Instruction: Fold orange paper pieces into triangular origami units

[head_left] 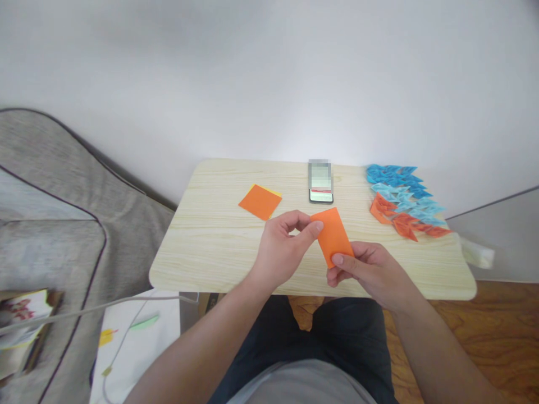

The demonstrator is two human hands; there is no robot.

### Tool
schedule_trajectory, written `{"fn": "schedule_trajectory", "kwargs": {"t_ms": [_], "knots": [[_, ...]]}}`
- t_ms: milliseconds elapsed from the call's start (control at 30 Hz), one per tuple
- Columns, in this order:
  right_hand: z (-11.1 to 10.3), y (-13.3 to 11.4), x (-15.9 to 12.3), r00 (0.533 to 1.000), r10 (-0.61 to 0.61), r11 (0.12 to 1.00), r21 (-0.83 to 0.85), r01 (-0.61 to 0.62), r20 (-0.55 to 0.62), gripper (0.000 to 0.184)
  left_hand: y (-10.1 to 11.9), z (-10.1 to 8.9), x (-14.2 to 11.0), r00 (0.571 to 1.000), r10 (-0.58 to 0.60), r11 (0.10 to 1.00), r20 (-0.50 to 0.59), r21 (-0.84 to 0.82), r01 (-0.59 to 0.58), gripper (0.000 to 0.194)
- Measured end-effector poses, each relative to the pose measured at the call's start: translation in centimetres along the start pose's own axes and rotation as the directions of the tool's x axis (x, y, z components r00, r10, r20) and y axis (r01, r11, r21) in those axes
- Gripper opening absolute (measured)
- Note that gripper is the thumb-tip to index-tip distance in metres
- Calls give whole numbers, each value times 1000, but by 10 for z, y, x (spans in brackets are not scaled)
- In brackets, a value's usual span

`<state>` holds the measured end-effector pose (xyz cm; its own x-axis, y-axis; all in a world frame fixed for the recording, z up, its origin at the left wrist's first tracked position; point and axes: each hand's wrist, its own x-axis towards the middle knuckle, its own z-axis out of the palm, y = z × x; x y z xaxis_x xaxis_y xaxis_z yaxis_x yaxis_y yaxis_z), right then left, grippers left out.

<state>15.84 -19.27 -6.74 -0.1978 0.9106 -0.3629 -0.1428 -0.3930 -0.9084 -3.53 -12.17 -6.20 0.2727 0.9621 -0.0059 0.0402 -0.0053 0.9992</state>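
Between my two hands, above the front part of the table, is an orange sheet of paper [334, 234] that looks folded to a narrow rectangle. My left hand [286, 244] pinches its upper left edge, thumb on the front. Its lower right corner is gripped by my right hand [370, 269], with the thumb on top and fingers behind. Left of them a small stack of square paper [260, 202] lies on the table, orange on top with a yellow edge showing beneath.
A phone [321, 182] lies near the wall at the back of the pale wooden table [202, 235]. Several folded paper pieces [400, 196], dark blue, light blue and orange, are grouped at the right. A grey sofa [122, 235] stands left, with a cable [138, 299] running past it.
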Motion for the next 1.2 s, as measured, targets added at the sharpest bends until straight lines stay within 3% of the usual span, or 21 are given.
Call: {"fn": "schedule_trajectory", "kwargs": {"t_ms": [167,367,700,933,1100,1200], "knots": [[1,-1,0,999,-31,999,-24,31,-8,24,5,2,-3,998,4,1000,56,-7,-3,27],[6,-9,-2,998,-41,996,-80,38,-38,27,6,2,-15,929,-30,1000,369,15,26,24],[-8,4,-5,997,-83,995,-55,83,7,33,-3,0,-16,925,-36,999,379,-14,45,27],[-1,-2,-6,961,-240,946,-255,200,-135,23,-1,2,-18,916,-57,997,398,-24,73,23],[2,-3,-5,956,-245,951,-230,206,-158,26,-4,3,-18,913,-59,994,404,-61,91,23],[2,-3,-4,928,-318,913,-325,245,-195,24,-5,4,-17,912,-75,996,403,-19,90,22]]}}
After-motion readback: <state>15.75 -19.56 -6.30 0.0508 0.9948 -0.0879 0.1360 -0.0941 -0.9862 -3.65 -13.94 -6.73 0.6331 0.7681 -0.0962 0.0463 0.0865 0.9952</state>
